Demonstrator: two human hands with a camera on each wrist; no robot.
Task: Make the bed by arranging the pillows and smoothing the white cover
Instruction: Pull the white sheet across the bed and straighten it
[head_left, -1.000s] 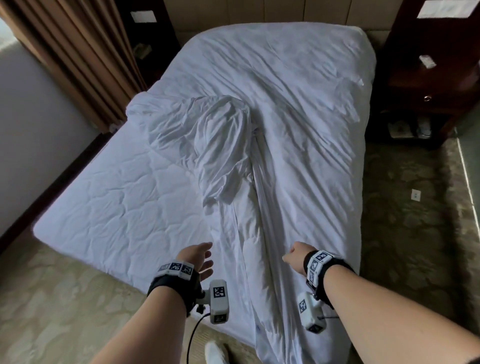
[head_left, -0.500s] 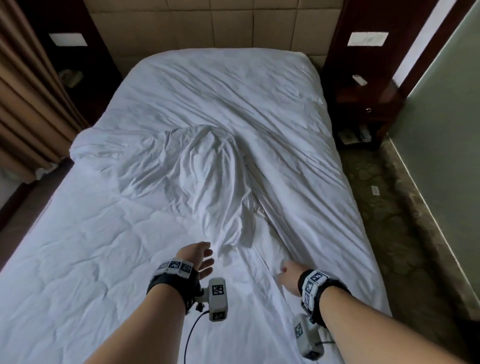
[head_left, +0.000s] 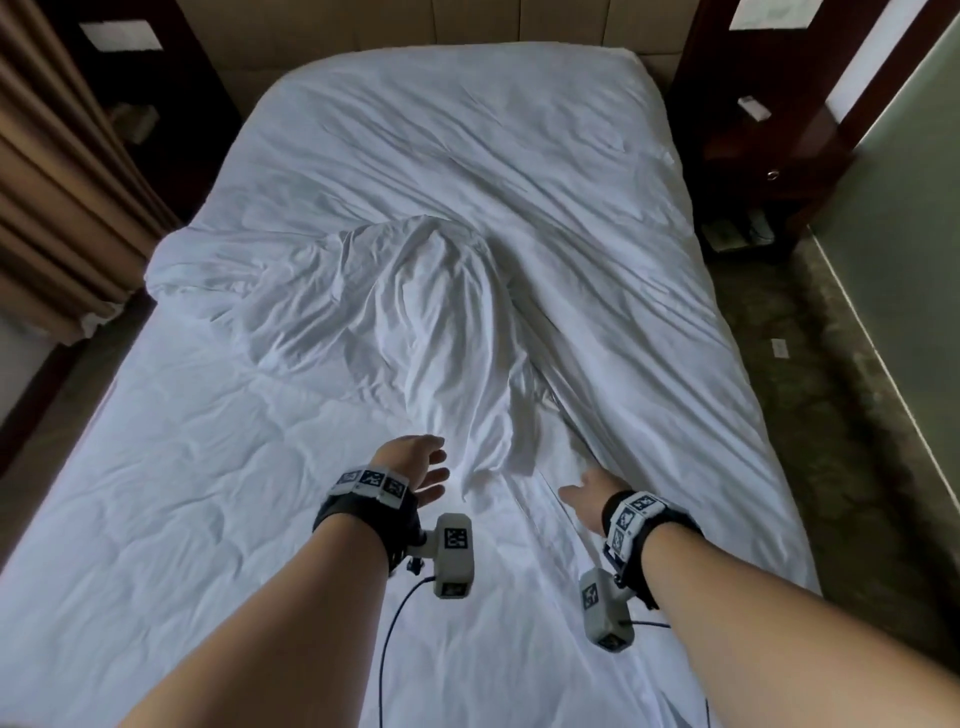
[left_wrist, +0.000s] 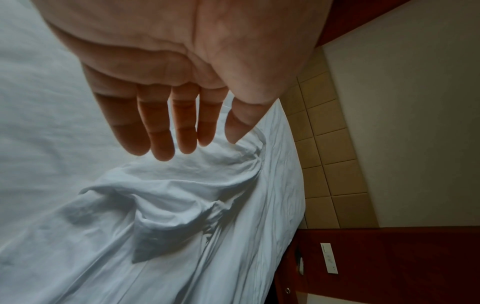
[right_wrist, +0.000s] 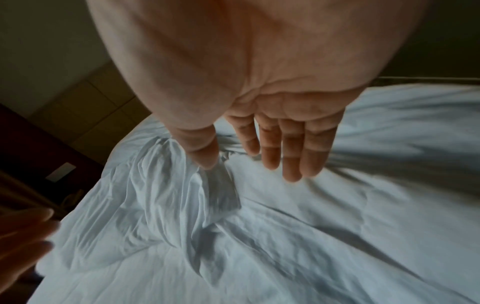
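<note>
Barely begun. White cover (head_left: 545, 171) spread over the far half and right edge of the bed (head_left: 156, 519), bunched into a crumpled ridge (head_left: 415, 322) at mid-bed. No pillows in view. Left hand (head_left: 415, 462) and right hand (head_left: 589, 491) both with fingers spread, holding nothing, hovering just short of the ridge's near tip. Left to do: pulling the cover flat, smoothing, placing pillows.

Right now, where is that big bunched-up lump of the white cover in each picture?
Head view: the bunched-up lump lies mid-bed, just beyond both hands.
Left wrist view: the lump sits below the fingertips of the left hand, at centre.
Right wrist view: it is lower left, under the thumb of the right hand.
Shared landmark: the tan padded headboard.
</note>
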